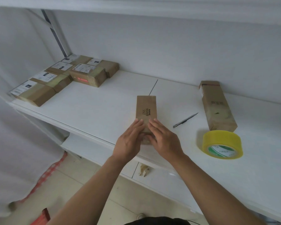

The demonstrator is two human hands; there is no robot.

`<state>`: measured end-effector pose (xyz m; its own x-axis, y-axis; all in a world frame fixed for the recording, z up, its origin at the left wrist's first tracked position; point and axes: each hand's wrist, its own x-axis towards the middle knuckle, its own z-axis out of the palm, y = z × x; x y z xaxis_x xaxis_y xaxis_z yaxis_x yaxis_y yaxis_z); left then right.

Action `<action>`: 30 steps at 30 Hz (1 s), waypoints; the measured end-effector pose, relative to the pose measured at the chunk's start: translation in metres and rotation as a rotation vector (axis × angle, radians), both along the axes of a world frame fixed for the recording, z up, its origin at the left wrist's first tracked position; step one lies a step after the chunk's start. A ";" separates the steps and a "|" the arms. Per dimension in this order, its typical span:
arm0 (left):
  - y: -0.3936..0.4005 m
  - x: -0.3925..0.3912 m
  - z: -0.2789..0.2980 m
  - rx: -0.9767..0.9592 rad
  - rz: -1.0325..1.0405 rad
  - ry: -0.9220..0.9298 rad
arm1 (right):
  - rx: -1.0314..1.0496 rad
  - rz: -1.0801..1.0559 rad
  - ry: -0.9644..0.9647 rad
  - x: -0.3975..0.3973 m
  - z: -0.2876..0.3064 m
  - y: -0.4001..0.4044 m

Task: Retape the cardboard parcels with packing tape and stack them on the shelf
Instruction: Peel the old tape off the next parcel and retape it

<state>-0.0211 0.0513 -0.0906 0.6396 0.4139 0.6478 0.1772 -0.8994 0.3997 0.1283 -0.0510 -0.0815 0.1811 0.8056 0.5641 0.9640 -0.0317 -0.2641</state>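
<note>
A small brown cardboard parcel (146,109) with dark print lies lengthwise on the white shelf (104,103), near its front edge. My left hand (130,140) and my right hand (164,138) both lie flat on the parcel's near end, fingers straight and pressing down side by side. A roll of yellow packing tape (222,144) rests on the shelf to the right of my hands. Behind the roll lies a longer brown parcel (216,104). Several taped parcels with white labels (63,77) sit grouped at the shelf's far left.
A pen-shaped metal tool (185,120) lies between the small parcel and the long one. A white wall backs the shelf, and a lower shelf shows beneath. White cloth hangs at the left, with a red and white patterned thing (45,172) on the tiled floor.
</note>
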 end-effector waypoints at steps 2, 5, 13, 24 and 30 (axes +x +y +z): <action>-0.003 -0.002 0.003 -0.050 0.016 0.026 | -0.004 0.017 0.044 0.002 0.000 0.000; -0.004 -0.004 0.005 -0.136 0.053 0.088 | -0.006 0.050 0.122 0.006 0.002 0.000; -0.023 0.002 0.034 -0.297 0.147 0.165 | -0.072 0.118 0.424 0.030 0.044 -0.019; -0.123 0.085 0.045 -0.462 0.014 0.189 | -0.778 -0.433 0.105 0.128 0.080 -0.109; -0.135 0.135 -0.008 -0.364 0.018 0.608 | -0.714 -0.444 0.316 0.142 0.078 -0.127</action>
<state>0.1137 -0.0834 -0.0984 0.8349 0.5504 -0.0036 0.4780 -0.7219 0.5003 0.2702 -0.1780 -0.0031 0.6211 0.7643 -0.1735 0.7097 -0.6424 -0.2894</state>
